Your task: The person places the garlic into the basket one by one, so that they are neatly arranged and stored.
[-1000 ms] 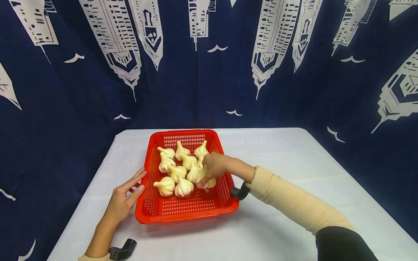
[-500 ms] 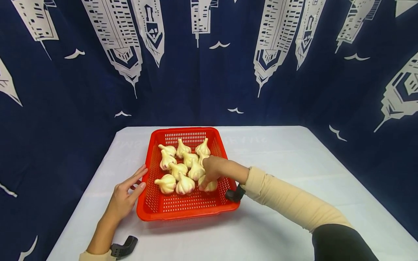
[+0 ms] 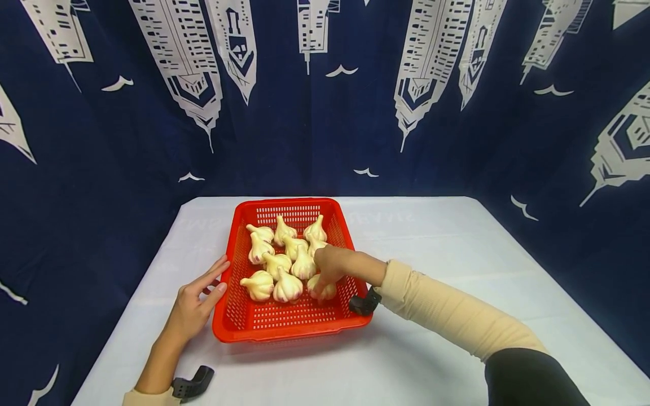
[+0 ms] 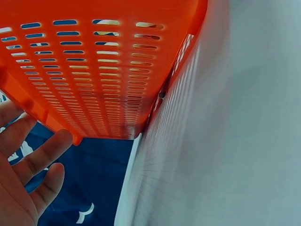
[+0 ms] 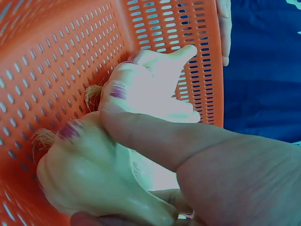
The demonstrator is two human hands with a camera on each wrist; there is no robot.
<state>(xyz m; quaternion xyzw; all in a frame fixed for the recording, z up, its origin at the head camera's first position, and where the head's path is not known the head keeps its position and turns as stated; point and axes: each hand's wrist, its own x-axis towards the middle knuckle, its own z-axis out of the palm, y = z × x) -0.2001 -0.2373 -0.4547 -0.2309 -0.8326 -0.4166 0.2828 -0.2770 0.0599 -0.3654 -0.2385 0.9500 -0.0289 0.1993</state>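
Several cream garlic bulbs [image 3: 288,287] with purple-streaked root ends lie in a red plastic basket [image 3: 291,334]. My right hand [image 3: 332,265] reaches over the basket's right side and holds the garlic bulb [image 3: 323,287] at the near right. In the right wrist view, the thumb lies along one side of that garlic bulb [image 5: 89,174], while fingers show partly beneath its stem end; the rest of them are hidden. My left hand [image 3: 190,310] rests against the basket's left rim with fingers extended. In the left wrist view, the left hand's fingers [image 4: 44,157] are spread beside the perforated wall.
The basket stands on a white-covered table [image 3: 437,265], with table surface to its right and in front. A dark blue cloth [image 3: 304,124] with white building prints hangs behind. Black wrist devices [image 3: 193,383] sit on both wrists.
The right hand has shifted slightly down within the basket, and the near-right garlic bulb shows more from under it. The left hand stays on the rim.
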